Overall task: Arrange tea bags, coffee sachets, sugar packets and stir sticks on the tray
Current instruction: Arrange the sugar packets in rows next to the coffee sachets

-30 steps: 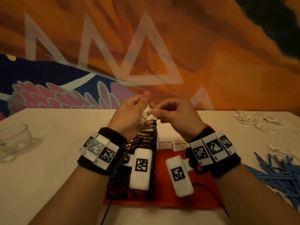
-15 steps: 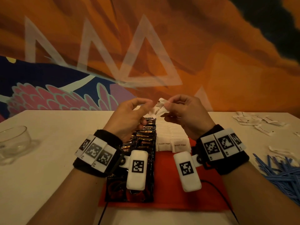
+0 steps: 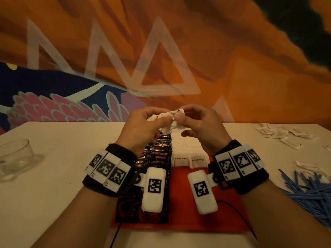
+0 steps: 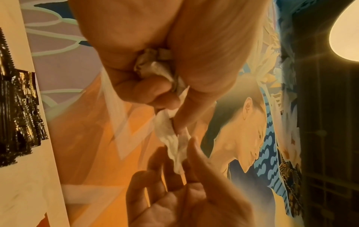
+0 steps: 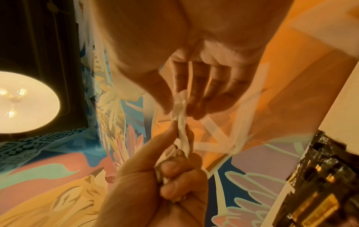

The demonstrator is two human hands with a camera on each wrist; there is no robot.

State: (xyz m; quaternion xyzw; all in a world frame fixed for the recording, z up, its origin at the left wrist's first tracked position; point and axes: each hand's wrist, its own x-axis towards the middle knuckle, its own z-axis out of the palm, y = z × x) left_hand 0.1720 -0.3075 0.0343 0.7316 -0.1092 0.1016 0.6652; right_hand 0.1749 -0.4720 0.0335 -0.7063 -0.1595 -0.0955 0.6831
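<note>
At far left on the table (image 3: 53, 176) sits a glass bowl (image 3: 15, 158). Centre stage, above the red tray (image 3: 188, 194), the left hand (image 3: 139, 129) grips a bunch of white packets (image 3: 172, 120), fingers curled round them; the right hand (image 3: 200, 126) pinches the same bunch. Below lie dark sachets (image 3: 157, 154) beside brown sugar packets (image 3: 189, 159). Off right: loose white packets (image 3: 279, 133) and blue sticks (image 3: 308, 190).
</note>
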